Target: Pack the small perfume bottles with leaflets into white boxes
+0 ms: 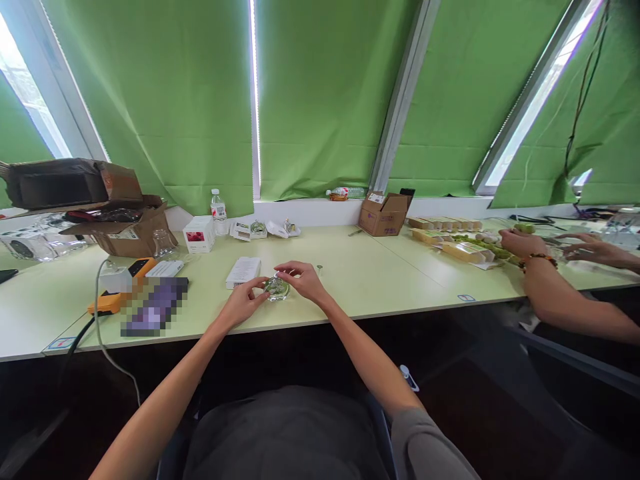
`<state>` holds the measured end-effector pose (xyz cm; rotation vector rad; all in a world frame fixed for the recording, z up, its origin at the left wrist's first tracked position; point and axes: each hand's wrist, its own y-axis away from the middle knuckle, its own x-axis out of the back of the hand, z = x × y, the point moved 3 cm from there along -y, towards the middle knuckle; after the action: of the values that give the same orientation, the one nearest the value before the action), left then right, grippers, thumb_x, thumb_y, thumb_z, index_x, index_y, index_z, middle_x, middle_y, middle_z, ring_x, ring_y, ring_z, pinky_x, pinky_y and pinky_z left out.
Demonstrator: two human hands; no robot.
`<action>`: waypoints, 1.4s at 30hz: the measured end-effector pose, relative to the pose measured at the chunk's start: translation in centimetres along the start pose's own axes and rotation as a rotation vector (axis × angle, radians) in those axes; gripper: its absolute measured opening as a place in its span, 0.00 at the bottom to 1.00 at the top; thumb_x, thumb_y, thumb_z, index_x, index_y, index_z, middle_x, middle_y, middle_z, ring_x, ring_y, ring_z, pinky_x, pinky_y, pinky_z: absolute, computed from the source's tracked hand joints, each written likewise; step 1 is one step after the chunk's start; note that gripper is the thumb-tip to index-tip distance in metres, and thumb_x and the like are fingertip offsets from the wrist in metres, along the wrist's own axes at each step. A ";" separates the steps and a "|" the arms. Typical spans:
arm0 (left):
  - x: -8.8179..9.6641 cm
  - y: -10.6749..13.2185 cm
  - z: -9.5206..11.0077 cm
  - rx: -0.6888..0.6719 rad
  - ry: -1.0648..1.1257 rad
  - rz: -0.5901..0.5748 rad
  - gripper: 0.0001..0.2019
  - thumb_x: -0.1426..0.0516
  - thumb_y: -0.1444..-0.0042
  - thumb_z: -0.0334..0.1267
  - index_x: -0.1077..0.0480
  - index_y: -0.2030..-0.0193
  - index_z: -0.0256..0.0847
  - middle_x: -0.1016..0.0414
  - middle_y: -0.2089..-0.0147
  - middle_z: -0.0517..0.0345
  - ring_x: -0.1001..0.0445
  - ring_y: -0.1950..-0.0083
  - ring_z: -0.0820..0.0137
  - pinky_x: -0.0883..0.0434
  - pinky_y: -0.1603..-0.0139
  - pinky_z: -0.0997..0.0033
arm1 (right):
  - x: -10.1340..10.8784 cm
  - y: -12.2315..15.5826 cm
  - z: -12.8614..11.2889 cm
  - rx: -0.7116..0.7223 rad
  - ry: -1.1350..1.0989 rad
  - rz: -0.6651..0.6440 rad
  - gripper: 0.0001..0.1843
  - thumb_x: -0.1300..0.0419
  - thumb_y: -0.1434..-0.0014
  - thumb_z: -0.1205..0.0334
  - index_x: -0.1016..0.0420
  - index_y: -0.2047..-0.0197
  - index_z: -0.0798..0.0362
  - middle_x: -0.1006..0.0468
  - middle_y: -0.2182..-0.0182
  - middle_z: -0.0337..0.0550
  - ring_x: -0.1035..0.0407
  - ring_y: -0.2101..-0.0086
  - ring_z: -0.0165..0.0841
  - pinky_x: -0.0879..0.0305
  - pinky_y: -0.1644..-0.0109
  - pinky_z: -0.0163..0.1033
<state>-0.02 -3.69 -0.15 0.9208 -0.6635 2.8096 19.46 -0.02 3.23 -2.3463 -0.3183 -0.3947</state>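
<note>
A small round clear glass bottle [277, 291] with a greenish look stands on the pale table in front of me. My left hand [242, 303] grips its left side between thumb and fingers. At the top of the bottle, the fingers of my right hand [303, 280] are pinched together on its neck; what exactly sits under the fingertips is too small to make out. Just behind my left hand lies a white printed carton [243, 272]. A tiny shiny piece [319, 268] rests on the table to the right of my right hand.
On the left are a purple blurred item [156, 308], an orange power strip [107, 304] with a cable, and brown cardboard boxes [127, 227]. Behind stand a white box [199, 235] and a water bottle [219, 212]. A co-worker's hands [525, 243] work at right near a carton [384, 215].
</note>
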 end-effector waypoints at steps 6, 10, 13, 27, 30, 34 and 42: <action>0.0 0.0 0.2 -0.011 -0.004 -0.010 0.24 0.45 0.43 0.50 0.32 0.41 0.44 0.23 0.54 0.54 0.39 0.76 0.77 0.37 0.73 0.74 | -0.1 0.0 -0.1 0.023 0.023 0.004 0.12 0.38 0.42 0.55 0.19 0.58 0.49 0.18 0.61 0.44 0.26 0.63 0.34 0.29 0.63 0.37; 0.0 0.0 0.3 -0.010 -0.003 -0.015 0.24 0.45 0.43 0.49 0.32 0.41 0.44 0.24 0.54 0.53 0.40 0.76 0.77 0.37 0.73 0.74 | -0.2 0.0 -0.3 0.032 0.034 0.036 0.12 0.38 0.42 0.56 0.19 0.58 0.51 0.18 0.62 0.44 0.26 0.66 0.32 0.28 0.63 0.38; -0.1 0.0 0.4 -0.016 -0.008 -0.014 0.24 0.45 0.42 0.49 0.32 0.41 0.44 0.23 0.54 0.54 0.40 0.77 0.77 0.37 0.73 0.74 | -0.3 0.0 -0.5 0.029 0.034 0.050 0.11 0.38 0.43 0.57 0.20 0.59 0.52 0.18 0.64 0.44 0.26 0.67 0.32 0.28 0.63 0.38; 0.0 0.2 0.6 -0.017 -0.045 0.000 0.24 0.46 0.42 0.51 0.32 0.41 0.45 0.23 0.54 0.54 0.36 0.75 0.75 0.34 0.69 0.72 | -0.3 0.1 -0.4 -0.004 0.005 0.044 0.10 0.37 0.43 0.56 0.18 0.62 0.51 0.18 0.62 0.45 0.24 0.64 0.35 0.28 0.63 0.39; 0.0 0.2 0.6 -0.014 -0.040 0.001 0.24 0.46 0.42 0.51 0.32 0.42 0.45 0.23 0.54 0.55 0.36 0.75 0.75 0.34 0.69 0.72 | -0.2 0.1 -0.5 -0.001 -0.001 0.039 0.10 0.38 0.42 0.57 0.18 0.62 0.51 0.18 0.60 0.46 0.24 0.60 0.37 0.28 0.62 0.39; -0.1 0.1 0.5 -0.010 -0.026 -0.001 0.24 0.46 0.42 0.50 0.32 0.41 0.44 0.23 0.54 0.54 0.38 0.77 0.76 0.36 0.71 0.73 | -0.2 0.2 -0.3 -0.002 -0.009 0.037 0.10 0.37 0.43 0.58 0.17 0.60 0.50 0.18 0.59 0.45 0.24 0.58 0.38 0.28 0.60 0.39; -0.2 0.0 0.2 -0.008 -0.010 -0.010 0.25 0.46 0.42 0.49 0.33 0.40 0.43 0.23 0.53 0.53 0.41 0.77 0.77 0.38 0.73 0.74 | -0.4 0.1 -0.4 0.055 0.059 0.061 0.10 0.38 0.42 0.58 0.17 0.60 0.50 0.18 0.60 0.46 0.24 0.60 0.38 0.27 0.62 0.40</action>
<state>0.23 -3.80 -0.11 0.9343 -0.6685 2.7939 19.02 -0.44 3.25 -2.2804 -0.2266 -0.4193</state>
